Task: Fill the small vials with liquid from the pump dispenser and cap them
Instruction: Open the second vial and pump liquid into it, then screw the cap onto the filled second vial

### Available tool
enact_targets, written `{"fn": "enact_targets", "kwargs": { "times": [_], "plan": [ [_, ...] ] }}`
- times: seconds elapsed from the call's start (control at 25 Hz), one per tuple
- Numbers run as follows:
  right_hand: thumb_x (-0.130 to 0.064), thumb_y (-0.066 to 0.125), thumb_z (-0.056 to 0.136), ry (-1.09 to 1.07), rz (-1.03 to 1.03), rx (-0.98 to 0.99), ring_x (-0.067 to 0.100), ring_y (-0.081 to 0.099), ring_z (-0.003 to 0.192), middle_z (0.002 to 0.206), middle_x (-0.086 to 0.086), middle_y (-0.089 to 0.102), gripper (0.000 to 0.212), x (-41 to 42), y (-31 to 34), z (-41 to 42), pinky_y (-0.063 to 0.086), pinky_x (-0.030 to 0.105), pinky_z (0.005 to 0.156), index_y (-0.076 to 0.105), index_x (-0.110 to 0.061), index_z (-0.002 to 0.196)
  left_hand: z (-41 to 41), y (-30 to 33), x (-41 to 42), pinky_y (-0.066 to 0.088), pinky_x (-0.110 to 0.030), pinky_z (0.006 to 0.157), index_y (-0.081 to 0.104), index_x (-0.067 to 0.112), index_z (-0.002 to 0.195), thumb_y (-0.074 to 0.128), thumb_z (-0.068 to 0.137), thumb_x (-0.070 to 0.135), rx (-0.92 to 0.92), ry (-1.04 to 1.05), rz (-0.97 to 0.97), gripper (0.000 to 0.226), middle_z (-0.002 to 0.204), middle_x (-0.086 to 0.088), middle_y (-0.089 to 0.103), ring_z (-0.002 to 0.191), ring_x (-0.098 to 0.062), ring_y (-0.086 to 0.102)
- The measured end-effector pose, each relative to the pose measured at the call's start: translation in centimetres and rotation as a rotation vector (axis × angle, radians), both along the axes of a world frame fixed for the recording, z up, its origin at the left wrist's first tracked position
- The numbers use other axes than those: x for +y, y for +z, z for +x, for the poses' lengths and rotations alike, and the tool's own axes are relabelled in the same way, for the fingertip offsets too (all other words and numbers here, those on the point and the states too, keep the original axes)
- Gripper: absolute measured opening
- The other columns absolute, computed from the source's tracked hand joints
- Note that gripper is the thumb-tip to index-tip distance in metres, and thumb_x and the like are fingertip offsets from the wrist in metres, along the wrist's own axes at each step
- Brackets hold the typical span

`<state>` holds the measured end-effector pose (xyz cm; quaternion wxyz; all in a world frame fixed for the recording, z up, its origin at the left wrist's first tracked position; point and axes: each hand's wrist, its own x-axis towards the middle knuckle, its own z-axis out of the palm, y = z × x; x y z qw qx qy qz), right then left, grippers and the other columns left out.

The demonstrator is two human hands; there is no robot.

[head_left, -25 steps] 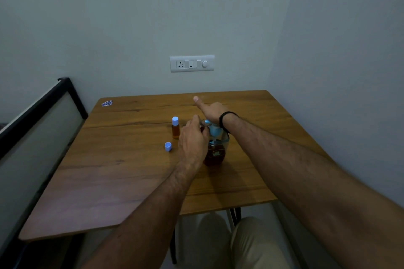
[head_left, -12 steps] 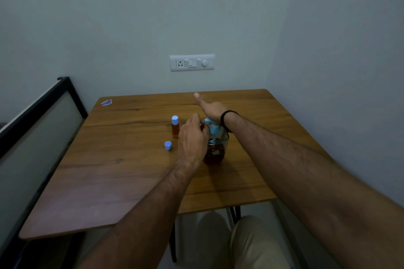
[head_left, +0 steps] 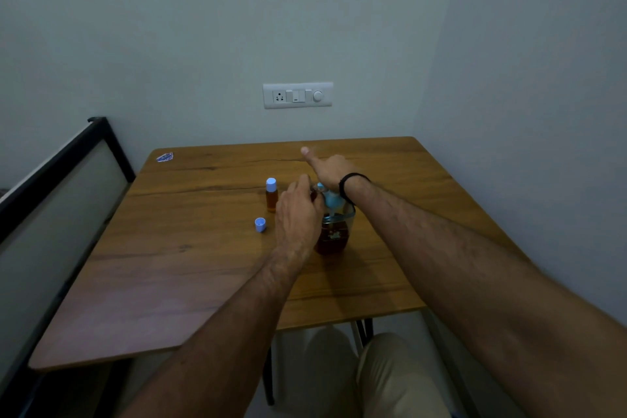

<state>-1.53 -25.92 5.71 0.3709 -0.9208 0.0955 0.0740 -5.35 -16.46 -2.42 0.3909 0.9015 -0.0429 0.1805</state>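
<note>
The pump dispenser (head_left: pixel 334 236), a clear bottle of dark brown liquid with a light blue pump head (head_left: pixel 329 202), stands mid-table. My right hand (head_left: pixel 327 168) lies flat on top of the pump head, fingers stretched forward, a black band at the wrist. My left hand (head_left: pixel 298 214) is curled just left of the spout, closed on a small vial (head_left: pixel 314 195) that is mostly hidden by the fingers. A capped vial (head_left: pixel 271 196) with amber liquid and a blue cap stands to the left. A loose blue cap (head_left: pixel 260 225) lies in front of it.
The wooden table (head_left: pixel 190 268) sits in a corner with walls behind and to the right. A small sticker (head_left: pixel 165 157) is at its far left corner. A black-framed panel (head_left: pixel 61 176) runs along the left side. My knee (head_left: pixel 390 380) shows below the front edge.
</note>
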Motion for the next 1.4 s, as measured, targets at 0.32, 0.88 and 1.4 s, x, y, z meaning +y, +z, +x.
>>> {"fn": "enact_targets", "kwargs": {
  "times": [0.32, 0.88, 1.4],
  "plan": [
    [-0.086, 0.024, 0.089, -0.019, 0.074, 0.027, 0.031, 0.058, 0.116, 0.141, 0.017, 0.057, 0.100, 0.1, 0.2, -0.4, 0.044, 0.043, 0.088, 0.055, -0.007, 0.142, -0.2, 0.2, 0.0, 0.058, -0.039, 0.079, 0.045, 0.025, 0.094, 0.059, 0.100, 0.025, 0.007, 0.004, -0.018, 0.015, 0.090, 0.005, 0.055, 0.084, -0.014, 0.058],
    [-0.084, 0.019, 0.091, -0.071, 0.073, -0.012, 0.025, 0.059, 0.100, 0.126, 0.014, 0.066, 0.098, 0.3, 0.0, -0.7, 0.046, 0.041, 0.092, 0.062, -0.008, 0.134, -0.5, -0.1, -0.1, 0.060, -0.040, 0.072, 0.046, 0.021, 0.101, 0.058, 0.101, 0.026, 0.034, -0.012, -0.149, 0.013, 0.096, -0.001, 0.062, 0.087, -0.017, 0.065],
    [-0.052, 0.049, 0.102, 0.169, -0.474, -0.379, 0.026, 0.064, 0.088, 0.099, 0.006, 0.071, 0.041, 3.1, 2.8, 0.5, 0.054, 0.039, 0.078, 0.068, -0.016, 0.106, -3.6, -3.2, 7.8, 0.045, -0.023, 0.061, 0.057, 0.013, 0.091, 0.063, 0.100, 0.027, 0.029, 0.177, -0.599, 0.017, 0.078, 0.000, 0.058, 0.065, -0.006, 0.050]
  ]
}}
